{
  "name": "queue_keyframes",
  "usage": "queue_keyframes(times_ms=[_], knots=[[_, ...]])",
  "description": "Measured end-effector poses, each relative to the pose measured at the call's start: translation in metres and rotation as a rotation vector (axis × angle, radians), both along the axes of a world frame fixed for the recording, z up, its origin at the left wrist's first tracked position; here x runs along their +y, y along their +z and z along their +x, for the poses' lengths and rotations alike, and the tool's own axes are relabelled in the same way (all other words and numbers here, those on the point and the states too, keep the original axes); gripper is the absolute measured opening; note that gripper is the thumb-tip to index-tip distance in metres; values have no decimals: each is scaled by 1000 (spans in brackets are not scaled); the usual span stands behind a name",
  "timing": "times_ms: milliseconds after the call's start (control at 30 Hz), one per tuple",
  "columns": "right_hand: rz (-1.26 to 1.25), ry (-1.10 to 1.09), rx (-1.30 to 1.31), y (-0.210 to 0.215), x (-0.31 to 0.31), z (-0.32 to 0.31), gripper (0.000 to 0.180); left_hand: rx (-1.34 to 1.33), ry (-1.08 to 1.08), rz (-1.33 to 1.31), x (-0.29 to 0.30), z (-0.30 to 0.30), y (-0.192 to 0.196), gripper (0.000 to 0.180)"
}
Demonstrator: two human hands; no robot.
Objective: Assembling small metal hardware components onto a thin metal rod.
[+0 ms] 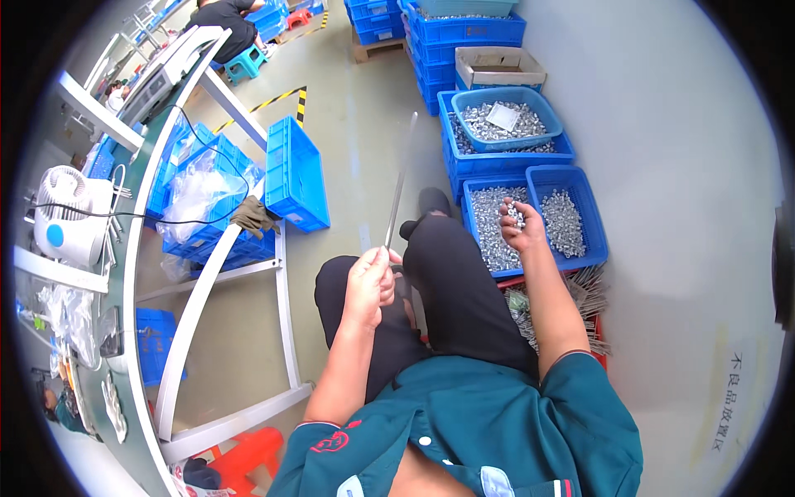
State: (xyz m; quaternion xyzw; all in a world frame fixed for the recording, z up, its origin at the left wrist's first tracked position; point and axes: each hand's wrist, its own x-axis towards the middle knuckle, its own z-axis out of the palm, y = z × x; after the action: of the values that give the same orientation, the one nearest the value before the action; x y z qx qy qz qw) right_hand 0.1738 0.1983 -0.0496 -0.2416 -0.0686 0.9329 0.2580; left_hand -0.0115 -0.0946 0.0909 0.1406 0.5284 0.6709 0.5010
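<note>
Beyond a teal shirt [497,398], both hands are occupied.
A thin metal rod [399,190] is gripped in the left hand [370,286]; small metal parts [515,215] are held in the curled right hand [527,234] above blue bins [595,225].

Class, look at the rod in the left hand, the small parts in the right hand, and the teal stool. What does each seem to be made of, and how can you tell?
Rod: probably metal, smooth, from its grey sheen.
Parts: likely metal, perhaps plated; they look silvery and bright.
Stool: apparently moulded plastic, judging by its even colour.
</note>
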Motion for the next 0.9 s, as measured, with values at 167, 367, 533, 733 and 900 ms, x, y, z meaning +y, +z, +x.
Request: queue_keyframes(times_ms=[167, 367, 533, 733, 900], knots=[[26, 17, 9, 13, -6, 9, 26, -14, -32, -39, -23, 31, -8, 27], [104, 1, -88, 15, -6, 30, 29, -2, -98, -75, -26, 65, -17, 25], [37, -19, -136, 0, 0, 46, 24, -9, -186, -101, -10, 86, -20, 25], [73, 53, -68, 6, 4, 51, 19, -55, -283, -166, 20, 97, -30, 24], [337, 98, -101, 4, 9, 56, 21, -64, -318, -214, 40, 101, -37, 24]])
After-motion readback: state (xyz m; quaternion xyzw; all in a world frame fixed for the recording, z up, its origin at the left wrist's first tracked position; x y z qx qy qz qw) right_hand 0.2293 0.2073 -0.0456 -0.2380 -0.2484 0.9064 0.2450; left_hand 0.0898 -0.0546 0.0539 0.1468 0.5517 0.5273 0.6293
